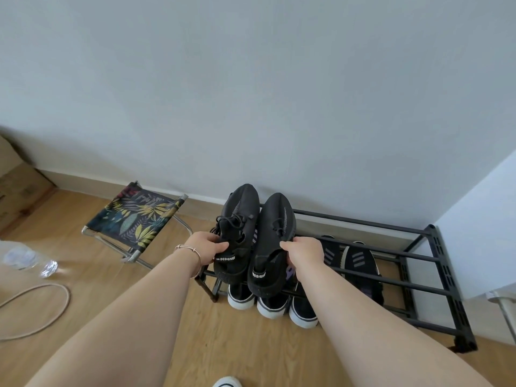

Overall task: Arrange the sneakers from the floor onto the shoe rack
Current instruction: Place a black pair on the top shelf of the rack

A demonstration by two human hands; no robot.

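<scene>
Black knit sneakers (pixel 258 236) — one pinched in each of two hands (pixel 208 248) — over rack (pixel 435 259).

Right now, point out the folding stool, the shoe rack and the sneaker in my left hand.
folding stool (pixel 138 216): head view, on its leaf-print fabric seat.
shoe rack (pixel 391 280): head view, on a bare top bar.
left-hand sneaker (pixel 241 208): head view, on its black knit toe.

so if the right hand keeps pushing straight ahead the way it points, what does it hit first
Most likely the wall. The right hand holds the black sneaker toe-first over the shoe rack, with nothing visible between toe and wall; depth is unclear.
</scene>
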